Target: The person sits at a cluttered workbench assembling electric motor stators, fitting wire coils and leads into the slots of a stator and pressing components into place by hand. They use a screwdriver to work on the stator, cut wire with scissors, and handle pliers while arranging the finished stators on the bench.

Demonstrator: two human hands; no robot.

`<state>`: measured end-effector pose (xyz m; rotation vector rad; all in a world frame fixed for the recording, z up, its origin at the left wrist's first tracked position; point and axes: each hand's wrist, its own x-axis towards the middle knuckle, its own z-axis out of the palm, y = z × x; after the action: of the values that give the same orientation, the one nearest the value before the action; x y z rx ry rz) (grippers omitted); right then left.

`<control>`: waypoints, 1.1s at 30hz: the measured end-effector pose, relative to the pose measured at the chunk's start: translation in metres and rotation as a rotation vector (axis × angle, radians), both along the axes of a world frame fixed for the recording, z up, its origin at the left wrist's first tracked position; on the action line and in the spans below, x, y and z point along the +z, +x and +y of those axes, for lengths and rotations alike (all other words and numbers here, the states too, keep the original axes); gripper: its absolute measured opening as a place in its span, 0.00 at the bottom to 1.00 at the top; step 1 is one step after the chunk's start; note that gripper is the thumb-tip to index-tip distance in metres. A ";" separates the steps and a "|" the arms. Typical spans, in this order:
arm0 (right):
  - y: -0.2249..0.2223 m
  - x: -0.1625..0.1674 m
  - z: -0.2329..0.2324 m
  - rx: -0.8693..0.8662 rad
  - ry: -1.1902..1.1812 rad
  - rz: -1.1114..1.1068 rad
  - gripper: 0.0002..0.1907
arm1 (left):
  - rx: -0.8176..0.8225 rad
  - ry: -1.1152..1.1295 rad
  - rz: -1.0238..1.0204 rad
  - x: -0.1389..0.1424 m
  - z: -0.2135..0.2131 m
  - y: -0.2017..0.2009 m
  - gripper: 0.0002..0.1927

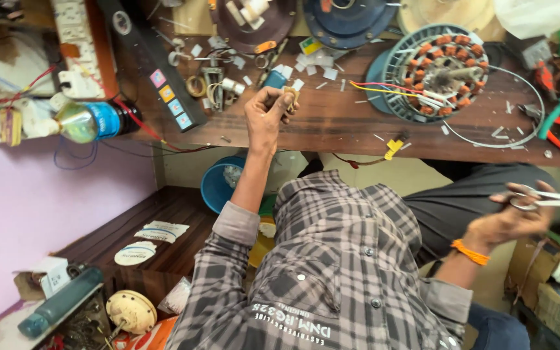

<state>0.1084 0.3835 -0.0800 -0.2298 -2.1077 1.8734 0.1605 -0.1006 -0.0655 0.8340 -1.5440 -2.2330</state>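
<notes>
- Plastic bottle (92,121), greenish with blue label, lying at workbench (332,126) left end.
- Left hand (267,113) raised over bench, fingers pinched shut on small tan piece (291,96).
- Fan stator (437,68), copper-wound, flat on bench, coloured leads trailing left.
- Right hand (510,220) off bench edge, closed through scissors (552,198) handles.
</notes>
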 end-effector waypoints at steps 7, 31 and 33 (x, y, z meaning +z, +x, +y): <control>0.025 0.073 -0.106 0.370 -0.318 -0.229 0.33 | -0.235 -0.008 -0.107 0.024 0.055 -0.006 0.09; 0.002 0.105 -0.198 0.443 -0.214 -0.403 0.16 | -0.535 0.171 -0.193 0.056 0.130 -0.005 0.14; 0.001 0.104 -0.198 0.427 -0.257 -0.410 0.16 | -0.507 0.200 -0.127 0.054 0.131 -0.004 0.12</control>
<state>0.1096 0.1859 0.0244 -0.2553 -2.3066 2.5380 0.1563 0.0307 -0.0114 0.7058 -1.7679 -2.7770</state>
